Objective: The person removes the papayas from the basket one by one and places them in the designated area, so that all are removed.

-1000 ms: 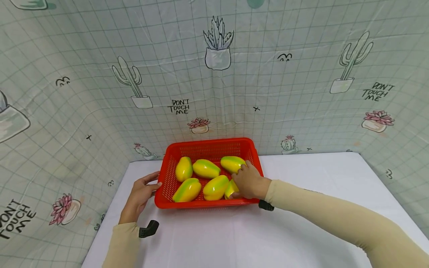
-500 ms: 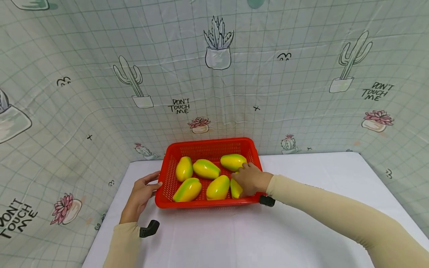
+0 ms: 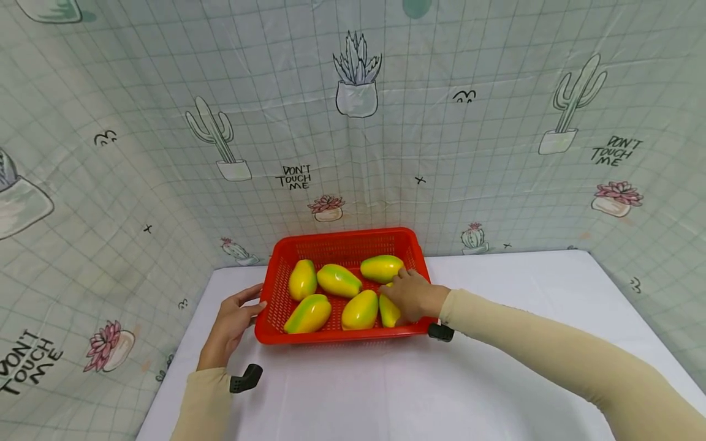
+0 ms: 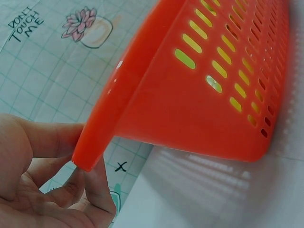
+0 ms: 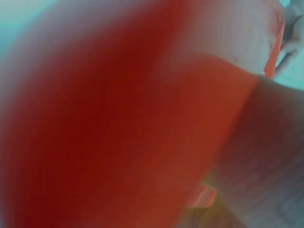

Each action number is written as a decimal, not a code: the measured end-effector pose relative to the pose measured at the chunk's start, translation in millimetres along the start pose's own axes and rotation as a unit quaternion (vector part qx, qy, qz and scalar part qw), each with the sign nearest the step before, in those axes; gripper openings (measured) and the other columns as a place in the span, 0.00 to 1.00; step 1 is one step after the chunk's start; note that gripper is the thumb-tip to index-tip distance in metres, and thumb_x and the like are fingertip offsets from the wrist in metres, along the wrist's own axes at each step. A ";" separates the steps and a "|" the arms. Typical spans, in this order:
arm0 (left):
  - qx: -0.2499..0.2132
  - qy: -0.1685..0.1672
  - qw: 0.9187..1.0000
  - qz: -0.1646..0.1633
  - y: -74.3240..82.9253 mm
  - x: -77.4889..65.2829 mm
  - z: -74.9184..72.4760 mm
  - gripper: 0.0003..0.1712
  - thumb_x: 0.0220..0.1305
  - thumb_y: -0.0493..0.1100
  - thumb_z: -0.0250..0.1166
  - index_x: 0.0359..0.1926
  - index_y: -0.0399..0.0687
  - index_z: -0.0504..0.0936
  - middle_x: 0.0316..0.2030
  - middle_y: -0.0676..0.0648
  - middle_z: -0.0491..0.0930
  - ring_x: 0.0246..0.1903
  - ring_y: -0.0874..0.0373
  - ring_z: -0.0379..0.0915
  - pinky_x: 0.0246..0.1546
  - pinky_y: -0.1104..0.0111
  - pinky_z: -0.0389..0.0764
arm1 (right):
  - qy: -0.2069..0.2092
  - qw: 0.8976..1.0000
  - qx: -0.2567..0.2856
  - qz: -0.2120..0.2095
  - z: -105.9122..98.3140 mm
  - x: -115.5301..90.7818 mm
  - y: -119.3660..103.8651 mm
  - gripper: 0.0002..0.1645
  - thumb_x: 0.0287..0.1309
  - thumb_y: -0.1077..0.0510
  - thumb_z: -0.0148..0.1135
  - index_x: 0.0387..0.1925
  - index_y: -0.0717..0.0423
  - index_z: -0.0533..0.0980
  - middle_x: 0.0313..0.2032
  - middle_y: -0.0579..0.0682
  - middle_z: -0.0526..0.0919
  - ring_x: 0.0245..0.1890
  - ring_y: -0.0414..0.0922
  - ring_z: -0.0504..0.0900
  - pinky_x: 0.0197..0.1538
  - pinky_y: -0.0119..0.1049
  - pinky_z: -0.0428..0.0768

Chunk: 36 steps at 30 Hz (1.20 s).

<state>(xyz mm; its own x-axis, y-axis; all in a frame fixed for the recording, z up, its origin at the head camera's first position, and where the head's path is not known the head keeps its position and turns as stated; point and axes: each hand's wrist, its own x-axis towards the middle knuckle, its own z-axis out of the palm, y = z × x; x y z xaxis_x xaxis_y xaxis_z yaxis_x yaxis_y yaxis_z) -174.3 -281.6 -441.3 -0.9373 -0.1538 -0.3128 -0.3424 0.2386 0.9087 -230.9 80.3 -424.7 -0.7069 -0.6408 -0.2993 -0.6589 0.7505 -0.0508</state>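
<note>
1. Head: Six yellow-green fruits (image 3: 309, 313) lie in the red basket (image 3: 331, 335) at lower centre; placing looks done, arranging perhaps unfinished. The right hand (image 3: 412, 297) curls its grip over the lower-right fruit (image 3: 389, 311), thumb hidden. The back rim stands near the patterned cloth (image 3: 386, 153); the worktop (image 3: 353, 392) offers room at lower centre.
2. Left wrist: At lower left, the left hand (image 4: 16, 161) pinches the basket's rim.
3. Right wrist: Blurred red fills most; grip untellable here.
</note>
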 end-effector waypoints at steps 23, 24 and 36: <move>-0.003 0.005 1.000 -0.005 1.3 -0.8 1.4 0.33 0.78 0.35 0.58 0.79 0.38 0.64 0.74 0.32 0.63 0.60 0.44 0.72 0.48 0.74 0.84 | 0.240 0.968 -0.017 -0.065 -18.7 -52.2 35.5 0.53 0.48 0.42 0.83 0.74 0.52 0.72 0.67 0.65 0.75 0.67 0.65 0.72 0.70 0.63 0.72; -0.003 0.005 1.000 -0.006 1.1 -0.7 1.3 0.33 0.78 0.35 0.58 0.80 0.38 0.64 0.74 0.32 0.63 0.61 0.44 0.72 0.48 0.74 0.84 | 0.247 0.967 -0.014 -0.064 -19.1 -55.4 37.7 0.53 0.48 0.42 0.84 0.74 0.51 0.72 0.68 0.65 0.75 0.67 0.65 0.72 0.70 0.63 0.72; -0.001 0.003 1.000 -0.006 1.2 -0.5 1.1 0.33 0.79 0.36 0.58 0.80 0.40 0.63 0.76 0.33 0.62 0.64 0.42 0.69 0.49 0.74 0.83 | 0.312 0.949 -0.011 -0.038 -16.3 -94.4 74.0 0.55 0.44 0.45 0.86 0.73 0.53 0.72 0.66 0.66 0.75 0.63 0.66 0.73 0.65 0.68 0.74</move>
<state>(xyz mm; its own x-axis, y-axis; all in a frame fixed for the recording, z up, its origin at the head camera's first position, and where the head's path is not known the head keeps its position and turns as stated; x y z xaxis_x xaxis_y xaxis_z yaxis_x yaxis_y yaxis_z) -174.3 -280.1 -440.3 -0.9327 -0.1631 -0.3215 -0.3532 0.2346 0.9056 -217.1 193.7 -384.6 -0.6672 -0.6688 0.3280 -0.7146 0.6990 -0.0281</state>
